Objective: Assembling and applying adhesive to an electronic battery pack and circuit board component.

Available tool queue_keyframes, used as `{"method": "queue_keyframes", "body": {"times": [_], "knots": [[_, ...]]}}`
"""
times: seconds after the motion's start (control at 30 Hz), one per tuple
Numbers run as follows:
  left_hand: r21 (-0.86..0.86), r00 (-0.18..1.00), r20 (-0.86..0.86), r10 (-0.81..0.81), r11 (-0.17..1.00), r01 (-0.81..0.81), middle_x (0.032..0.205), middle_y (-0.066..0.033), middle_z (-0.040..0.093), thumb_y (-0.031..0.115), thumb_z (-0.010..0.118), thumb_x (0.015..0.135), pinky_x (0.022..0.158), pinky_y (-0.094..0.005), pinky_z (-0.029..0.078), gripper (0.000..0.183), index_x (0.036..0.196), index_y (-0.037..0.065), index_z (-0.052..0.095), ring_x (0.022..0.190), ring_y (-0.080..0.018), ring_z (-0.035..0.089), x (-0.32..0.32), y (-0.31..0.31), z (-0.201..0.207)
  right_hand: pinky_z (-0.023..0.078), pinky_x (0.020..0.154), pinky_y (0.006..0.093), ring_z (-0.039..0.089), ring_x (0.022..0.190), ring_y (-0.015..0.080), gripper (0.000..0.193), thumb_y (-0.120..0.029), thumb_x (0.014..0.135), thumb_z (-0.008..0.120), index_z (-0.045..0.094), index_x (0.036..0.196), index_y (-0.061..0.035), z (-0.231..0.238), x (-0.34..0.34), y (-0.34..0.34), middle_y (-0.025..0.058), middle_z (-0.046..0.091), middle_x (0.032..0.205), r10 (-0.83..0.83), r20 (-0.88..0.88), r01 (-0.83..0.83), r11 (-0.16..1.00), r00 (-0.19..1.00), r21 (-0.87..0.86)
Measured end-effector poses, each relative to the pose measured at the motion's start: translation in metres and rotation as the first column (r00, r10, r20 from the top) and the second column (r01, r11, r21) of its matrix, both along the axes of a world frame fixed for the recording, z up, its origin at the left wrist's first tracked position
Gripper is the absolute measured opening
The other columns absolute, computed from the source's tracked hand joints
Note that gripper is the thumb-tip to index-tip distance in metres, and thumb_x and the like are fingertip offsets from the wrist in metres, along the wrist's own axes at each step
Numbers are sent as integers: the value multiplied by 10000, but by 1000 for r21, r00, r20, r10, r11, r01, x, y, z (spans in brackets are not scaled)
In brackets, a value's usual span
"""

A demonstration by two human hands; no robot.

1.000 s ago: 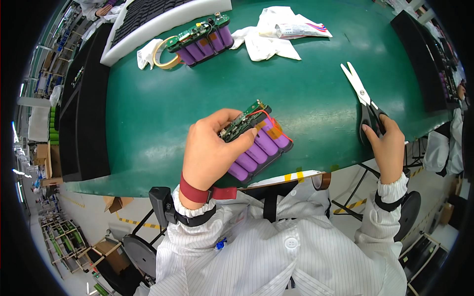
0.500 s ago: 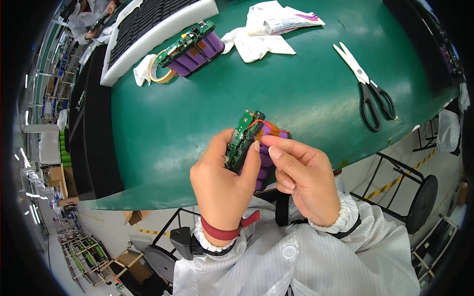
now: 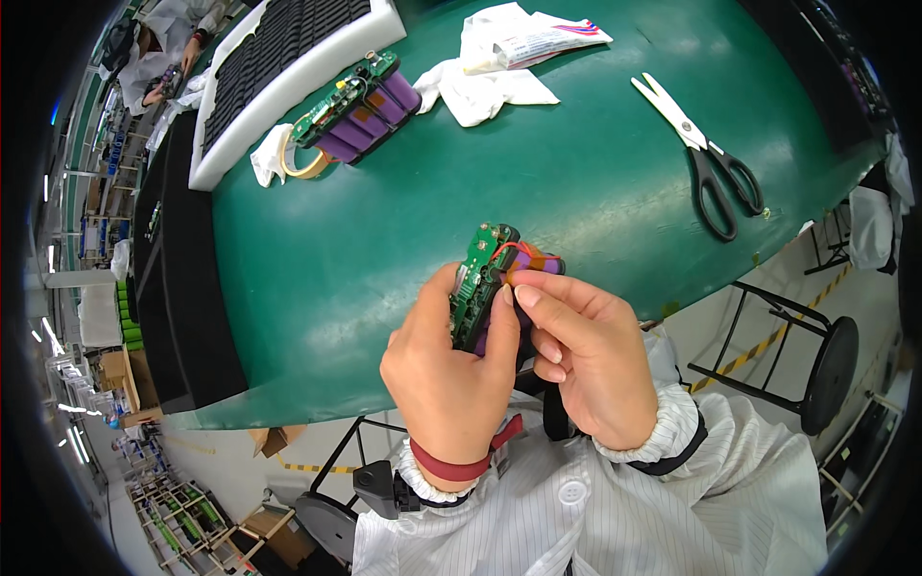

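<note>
Both my hands are up off the green table (image 3: pixel 595 182), at its near edge, with the battery pack (image 3: pixel 499 288) between them. The pack is the landmark for everything below.

My left hand (image 3: pixel 449 370): wrapped around the pack's left side and underside, thumb lying along the green circuit board (image 3: pixel 477 283) on its face. Firm grasp, fingers curled, not spread. Red band at the wrist.

My right hand (image 3: pixel 586 360): just right of the pack, thumb and forefinger pressed together on its upper right part, beside the red wire and the orange tape patch. The other fingers are curled behind the purple cells. Cannot tell if the tips grip the wire itself or only the pack.

Pack attitude: held upright-ish, tilted, board edge facing me, purple cells behind the board. Clear of the table surface.

Further out from the pack:
- scissors (image 3: pixel 706 158), up and to the right, lying flat on the table, blades open a little, black handles toward me. Well apart from both hands.
- second battery pack (image 3: pixel 360 106), up and to the left, flat on the table.
- roll of tape (image 3: pixel 300 158) and a white rag touching that second pack's near-left end.
- white cloth (image 3: pixel 490 86) straight up from the pack, with a tube (image 3: pixel 547 38) lying on it.
- black-and-white tray (image 3: pixel 279 58) at the far left, just behind the second pack.
</note>
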State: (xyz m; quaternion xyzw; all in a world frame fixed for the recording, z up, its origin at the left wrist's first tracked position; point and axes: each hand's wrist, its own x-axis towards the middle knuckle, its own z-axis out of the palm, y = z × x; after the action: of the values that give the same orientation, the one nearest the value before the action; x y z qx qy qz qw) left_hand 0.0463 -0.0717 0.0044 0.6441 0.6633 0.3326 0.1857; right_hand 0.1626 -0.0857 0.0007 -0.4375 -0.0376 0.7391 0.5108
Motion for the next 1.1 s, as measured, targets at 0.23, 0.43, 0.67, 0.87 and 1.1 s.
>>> {"method": "queue_keyframes", "body": {"times": [0.23,0.43,0.67,0.87,1.1], "knots": [[24,999,39,-33,999,32,762,-138,674,125,749,782,564,-345,500,276,1013,16,645,608,-286,657,0,1,-1,300,480,182,411,589,14,180,-136,928,651,661,1057,-10,-2,-4,1,-54,571,782,-42,-60,38,998,997,-55],[-25,999,-1,-41,999,41,746,-110,670,104,739,800,557,-291,479,319,1083,9,627,610,-186,625,-5,3,1,309,492,176,427,614,-4,159,-148,942,638,637,1047,-28,-13,-9,0,-61,578,793,-33,30,31,998,999,60],[35,992,11,-123,992,123,787,-60,640,10,703,828,536,-225,443,504,1293,65,515,637,-88,585,-21,14,-10,343,520,182,423,616,2,79,-75,939,619,606,988,-14,-35,-16,8,-60,557,754,-85,463,-106,922,882,372],[-109,982,137,-128,984,144,788,-35,612,-9,685,847,641,-218,464,461,1277,60,535,707,-77,558,-34,20,-11,372,536,231,441,597,64,65,-74,904,641,630,955,-35,-30,-16,18,10,538,748,8,685,-309,896,728,318],[-150,911,402,-89,975,161,849,-27,610,-18,663,875,671,-219,458,368,1225,47,573,779,-71,547,-46,23,-32,414,561,288,481,606,144,68,-85,882,653,643,927,-34,-30,-24,24,63,557,761,15,792,-377,885,610,273]]}}
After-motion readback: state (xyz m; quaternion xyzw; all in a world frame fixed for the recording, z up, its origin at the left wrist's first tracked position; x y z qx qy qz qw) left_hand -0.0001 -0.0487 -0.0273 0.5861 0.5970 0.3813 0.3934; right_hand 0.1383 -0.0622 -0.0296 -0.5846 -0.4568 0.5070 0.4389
